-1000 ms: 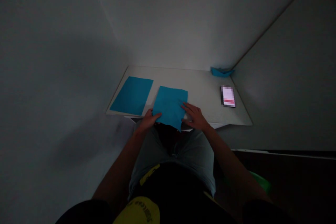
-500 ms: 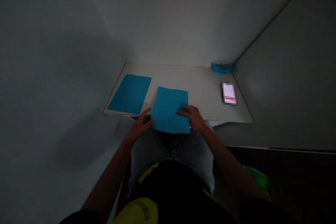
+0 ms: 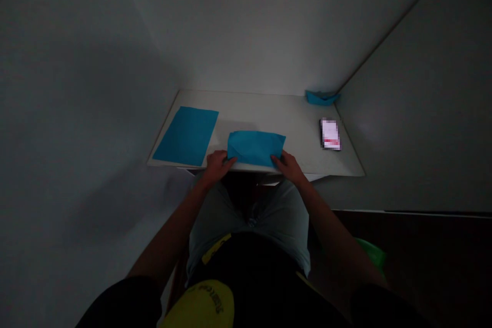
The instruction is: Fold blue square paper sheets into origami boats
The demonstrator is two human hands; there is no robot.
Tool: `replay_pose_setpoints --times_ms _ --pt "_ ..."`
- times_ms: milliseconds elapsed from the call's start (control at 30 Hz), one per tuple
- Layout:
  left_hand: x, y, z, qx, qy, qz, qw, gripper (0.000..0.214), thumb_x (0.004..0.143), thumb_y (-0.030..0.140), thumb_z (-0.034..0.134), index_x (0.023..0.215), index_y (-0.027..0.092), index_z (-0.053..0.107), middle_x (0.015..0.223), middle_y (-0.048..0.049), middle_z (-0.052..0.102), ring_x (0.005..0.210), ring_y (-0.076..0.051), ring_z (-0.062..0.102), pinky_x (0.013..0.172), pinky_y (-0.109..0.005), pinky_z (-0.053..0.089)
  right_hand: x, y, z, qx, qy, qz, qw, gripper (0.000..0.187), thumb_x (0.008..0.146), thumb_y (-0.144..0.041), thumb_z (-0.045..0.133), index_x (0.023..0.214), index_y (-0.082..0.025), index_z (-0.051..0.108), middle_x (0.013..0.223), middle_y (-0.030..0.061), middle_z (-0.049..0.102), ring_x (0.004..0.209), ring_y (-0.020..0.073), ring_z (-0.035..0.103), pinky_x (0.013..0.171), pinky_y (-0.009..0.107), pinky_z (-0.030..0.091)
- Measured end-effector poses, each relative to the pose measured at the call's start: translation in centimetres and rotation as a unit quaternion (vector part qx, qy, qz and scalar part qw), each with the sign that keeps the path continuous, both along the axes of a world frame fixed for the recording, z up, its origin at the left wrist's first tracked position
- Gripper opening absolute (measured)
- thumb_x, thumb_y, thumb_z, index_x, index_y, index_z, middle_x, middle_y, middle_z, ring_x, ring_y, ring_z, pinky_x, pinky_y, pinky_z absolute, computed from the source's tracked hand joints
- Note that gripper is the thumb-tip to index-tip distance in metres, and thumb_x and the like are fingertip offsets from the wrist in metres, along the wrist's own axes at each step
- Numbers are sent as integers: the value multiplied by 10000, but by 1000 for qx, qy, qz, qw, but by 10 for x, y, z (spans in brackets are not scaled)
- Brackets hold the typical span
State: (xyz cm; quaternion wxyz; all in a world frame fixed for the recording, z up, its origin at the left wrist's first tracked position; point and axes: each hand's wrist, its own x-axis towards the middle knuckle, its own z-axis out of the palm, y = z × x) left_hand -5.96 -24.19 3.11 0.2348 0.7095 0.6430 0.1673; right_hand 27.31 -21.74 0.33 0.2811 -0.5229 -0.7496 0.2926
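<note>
A sheet of blue paper (image 3: 254,146) is raised at the front of the white table, its surface slightly bent and looking shorter from this angle. My left hand (image 3: 218,165) grips its lower left corner, thumb in front and the other fingers partly hidden behind. At the lower right corner, my right hand (image 3: 287,166) pinches the same sheet between thumb and fingers. To the left lies a second blue sheet (image 3: 187,136), flat and apart from both hands.
A folded blue paper boat (image 3: 322,99) sits at the table's back right corner. In front of it lies a phone (image 3: 330,134) with a lit, blurred screen. Walls border the white table (image 3: 265,107). Something green (image 3: 372,253) stands on the dark floor at lower right.
Both hands have taken hold of the sheet's two sides. It has moved forward off my lap and tipped up over the table, so it looks shorter.
</note>
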Motion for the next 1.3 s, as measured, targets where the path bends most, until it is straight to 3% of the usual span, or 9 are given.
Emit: replay_pose_setpoints --times_ms 67,167,300,433,533,700,833,1133,1300 --pt "8 8 -2 5 31 14 999 271 1059 443 614 967 217 733 1129 -97 763 1235 -296 648 1157 -461 442 -3 4 -5 27 26 -68 997 590 1019 -679 573 1325 -184 672 1088 126 771 906 287 710 815 420 595" --pt "18 10 -2 51 43 62 996 303 998 439 704 1154 179 721 1255 -148 726 1266 -334 629 1140 -483 455 -9 5 -5 107 18 -124 986 776 987 -576 643 1610 -147 467 1468 233 639 1225 358 668 1018 523 580" --pt "37 10 0 134 38 58 989 512 1006 358 668 1467 145 603 1521 -202 605 1432 -358 535 1208 -506 419 -26 2 4 158 -88 -44 983 641 1071 -380 541 1688 -251 429 1690 163 503 1537 368 481 1240 609 410" --pt "63 23 -6 149 33 -81 985 471 1094 299 465 1522 169 610 1654 -161 548 1579 -325 432 1310 -513 332 -51 7 0 141 -145 70 977 591 1109 -299 436 1699 -266 439 1742 110 474 1605 320 437 1292 581 370" --pt "72 38 -17 129 46 -115 984 558 1077 317 482 1599 135 556 1727 -176 473 1649 -340 359 1357 -535 277 -62 15 -12 122 -164 92 974 596 1115 -308 412 1703 -213 433 1749 134 460 1627 314 421 1329 595 328" --pt "55 54 -25 112 86 -103 985 757 1070 502 524 1703 99 418 1813 -201 298 1708 -366 235 1402 -553 143 -36 30 -22 110 -193 71 972 650 1138 -484 433 1714 -184 404 1804 157 340 1675 360 329 1362 668 215" --pt "42 57 -22 102 96 -90 986 838 1067 566 508 1723 67 352 1831 -212 226 1726 -357 169 1405 -545 100 -15 42 -20 93 -201 -7 975 696 1161 -501 355 1712 -75 365 1789 239 329 1670 401 326 1368 705 117" --pt "42 58 -29 108 121 -92 982 719 1078 373 436 1727 81 342 1837 -191 219 1728 -326 170 1406 -534 115 -110 33 -23 110 -193 45 974 727 1171 -555 240 1737 -108 330 1805 190 313 1699 318 281 1391 639 135" --pt "43 58 -29 117 162 -84 976 724 1122 468 343 1734 81 324 1838 -182 218 1730 -309 168 1415 -517 127 -72 39 -20 102 -228 47 967 706 1162 -564 252 1763 -198 307 1824 116 290 1703 313 268 1397 626 140"
